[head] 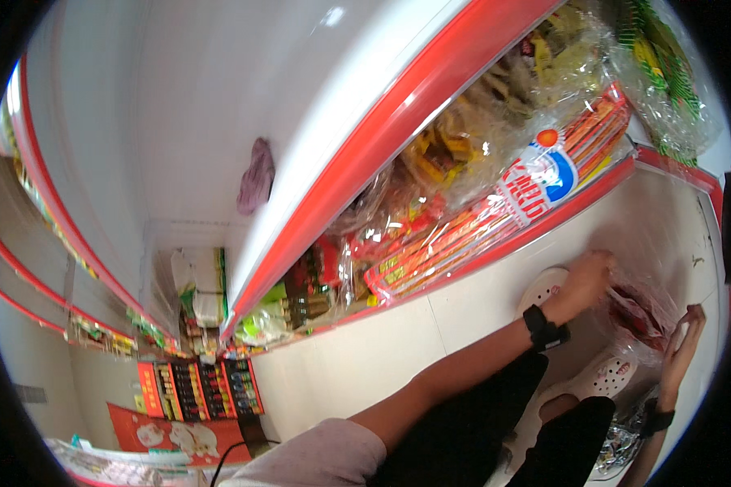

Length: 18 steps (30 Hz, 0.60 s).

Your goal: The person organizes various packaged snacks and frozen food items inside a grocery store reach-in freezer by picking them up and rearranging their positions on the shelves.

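Observation:
A clear plastic bag (636, 304) with dark red packets inside lies low over the floor in front of my feet. My left hand (585, 283), with a black band on its wrist, grips the bag's near-left edge; its fingertips are partly hidden. On the opposite side, my right hand (682, 344) has its bent fingers on the bag's edge, and it too wears a dark wristband. Beneath the hands are my pale perforated clogs, the left clog (542, 291) partly covered by my left hand and the right clog (612, 374) beside the bag.
A red-edged shelf (353, 152) runs along my left. On its lowest level lie long orange-red packs (493, 207) and several clear-wrapped snack bags (451, 149). A purple cloth (257, 176) lies on the white surface above. Crumpled shiny wrapping (618, 447) sits by my right forearm. A bottle rack (201, 389) stands farther off.

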Motion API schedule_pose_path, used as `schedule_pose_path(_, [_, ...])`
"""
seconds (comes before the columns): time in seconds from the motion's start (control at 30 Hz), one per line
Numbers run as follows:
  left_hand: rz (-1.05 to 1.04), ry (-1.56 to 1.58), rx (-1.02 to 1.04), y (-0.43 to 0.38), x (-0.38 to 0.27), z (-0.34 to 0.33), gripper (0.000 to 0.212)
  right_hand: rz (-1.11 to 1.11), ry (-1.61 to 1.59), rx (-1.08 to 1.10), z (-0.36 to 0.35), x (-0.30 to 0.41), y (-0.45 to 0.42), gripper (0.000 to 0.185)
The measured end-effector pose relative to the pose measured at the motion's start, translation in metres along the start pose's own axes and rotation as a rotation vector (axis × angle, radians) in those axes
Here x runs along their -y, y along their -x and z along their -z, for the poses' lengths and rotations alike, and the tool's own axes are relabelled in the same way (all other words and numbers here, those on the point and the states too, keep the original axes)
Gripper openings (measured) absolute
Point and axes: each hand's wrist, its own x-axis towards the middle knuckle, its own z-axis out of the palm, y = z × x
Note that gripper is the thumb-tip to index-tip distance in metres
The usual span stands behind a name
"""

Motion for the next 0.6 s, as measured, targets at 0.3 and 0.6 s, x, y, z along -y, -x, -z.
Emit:
schedule_pose_path(0.3, [0.065,-0.317,-0.100,0.012,-0.010,0.005,0.031,0.147,0.360,0.304,-0.005,0.060,-0.016,0.041])
schedule_pose_path(0.6, [0.080,0.400,0.209,-0.012,0.092,-0.011,0.031,0.101,0.144,0.425,-0.028,0.021,-0.016,0.018])
